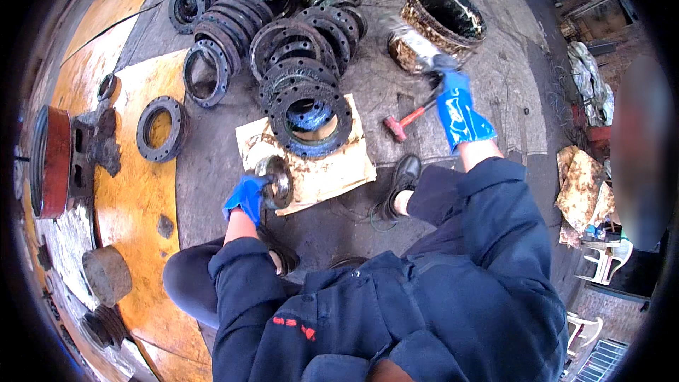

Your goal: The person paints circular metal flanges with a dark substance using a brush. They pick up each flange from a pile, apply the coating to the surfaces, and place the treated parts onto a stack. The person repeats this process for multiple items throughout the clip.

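My left hand (245, 198), in a blue glove, is closed round the edge of a shiny metal ring (281, 181), which stands tilted at the near left corner of a stained cardboard sheet (339, 173). Out to the right, my right hand (460, 106), also gloved in blue, grips what looks like a wide, pale brush (419, 44), blurred by motion. That brush is beside a grimy bucket (423, 7) with dark contents. A dark flange ring (342, 122) with bolt holes lies on the cardboard, leaning against others. Below my right hand is a red-headed hammer (396, 129).
Several flange rings (237, 25) stand in leaning rows at the far side. One more ring (145, 131) lies on the yellow sheet (134, 198) at left. A red drum-shaped part (53, 163) is farther left. White plastic chairs (610, 260) stand at right.
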Tool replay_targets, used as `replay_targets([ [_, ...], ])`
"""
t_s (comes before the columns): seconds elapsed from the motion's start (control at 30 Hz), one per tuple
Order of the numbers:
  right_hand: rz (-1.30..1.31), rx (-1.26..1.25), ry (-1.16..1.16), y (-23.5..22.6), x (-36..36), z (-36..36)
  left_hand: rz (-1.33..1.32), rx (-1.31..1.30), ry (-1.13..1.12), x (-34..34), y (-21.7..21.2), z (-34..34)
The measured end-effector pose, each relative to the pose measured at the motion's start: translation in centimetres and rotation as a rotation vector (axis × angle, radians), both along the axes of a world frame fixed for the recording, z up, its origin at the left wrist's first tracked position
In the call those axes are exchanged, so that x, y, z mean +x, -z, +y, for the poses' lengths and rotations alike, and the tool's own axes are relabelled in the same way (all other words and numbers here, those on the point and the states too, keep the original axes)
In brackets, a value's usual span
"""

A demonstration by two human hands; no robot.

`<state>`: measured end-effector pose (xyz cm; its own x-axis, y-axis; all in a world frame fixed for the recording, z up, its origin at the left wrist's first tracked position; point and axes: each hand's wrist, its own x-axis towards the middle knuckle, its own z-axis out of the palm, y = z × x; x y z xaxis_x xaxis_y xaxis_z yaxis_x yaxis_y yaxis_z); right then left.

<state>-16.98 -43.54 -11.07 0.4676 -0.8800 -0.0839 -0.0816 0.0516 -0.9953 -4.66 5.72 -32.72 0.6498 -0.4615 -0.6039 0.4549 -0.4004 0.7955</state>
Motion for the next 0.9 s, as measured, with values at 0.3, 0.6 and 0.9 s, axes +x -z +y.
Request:
replay_targets([
  [0.3, 1.423, -0.911, -0.227, -2.1, -0.2, -8.0, 0.209, -0.020, -0.149, -1.8, -2.1, -0.9],
  [0.6, 1.186, -1.021, -0.289, -6.9, -2.4, -5.8, -0.157, 0.249, 0.190, -2.1, 0.9, -3.4],
  [0.9, 0.398, -0.001, -0.682, -6.4, -3.7, 11.3, -0.311, 0.401, 0.321, -4.6, 1.9, -5.9],
])
